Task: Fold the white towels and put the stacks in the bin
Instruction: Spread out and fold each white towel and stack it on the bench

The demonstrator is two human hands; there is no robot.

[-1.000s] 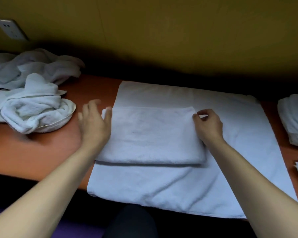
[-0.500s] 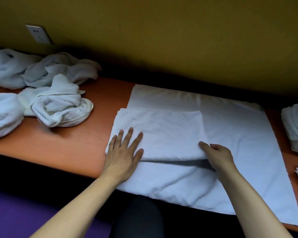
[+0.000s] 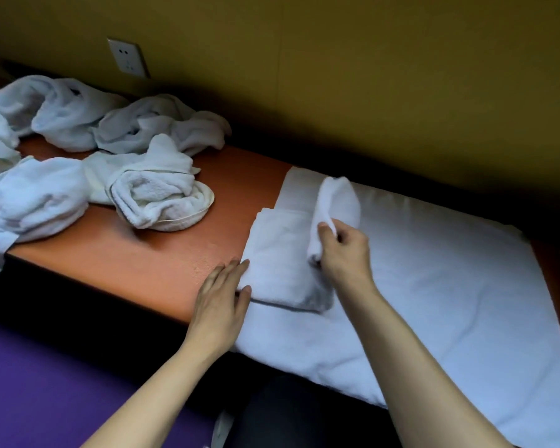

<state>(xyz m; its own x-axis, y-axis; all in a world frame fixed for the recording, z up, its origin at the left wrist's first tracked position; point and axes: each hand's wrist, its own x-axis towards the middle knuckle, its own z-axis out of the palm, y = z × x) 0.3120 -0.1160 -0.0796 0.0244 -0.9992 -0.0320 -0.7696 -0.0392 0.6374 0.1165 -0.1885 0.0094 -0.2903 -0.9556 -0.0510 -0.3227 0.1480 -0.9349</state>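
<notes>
Mid-frame, our right hand (image 3: 343, 250) pinches the towel (image 3: 278, 260) end to fold it; our flat, open-fingered left hand (image 3: 222, 295) steadies its edge.

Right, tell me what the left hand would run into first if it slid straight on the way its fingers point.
The left hand lies flat with its fingertips already at the near left edge of the small folded white towel. Sliding on, up and to the right, it would meet that towel first, probably pushing under or against the fold.

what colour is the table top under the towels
Orange-brown; the table shows best in the head view, bare between the crumpled towels and the folded towel.
</notes>
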